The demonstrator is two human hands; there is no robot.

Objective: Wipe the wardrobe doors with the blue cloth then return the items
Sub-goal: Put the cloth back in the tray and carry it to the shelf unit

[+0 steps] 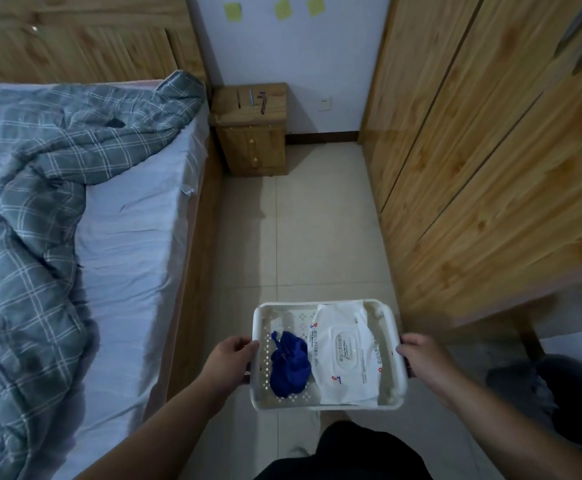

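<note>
A white perforated plastic basket is held in front of me above the tiled floor. My left hand grips its left side and my right hand grips its right side. Inside, a crumpled blue cloth lies on the left and a white pack of wet wipes lies on the right. The wooden wardrobe doors stand shut along the right.
A bed with a grey checked quilt fills the left. A wooden nightstand with pens on top stands against the far wall. A narrow tiled aisle runs between bed and wardrobe. A dark object lies at the lower right.
</note>
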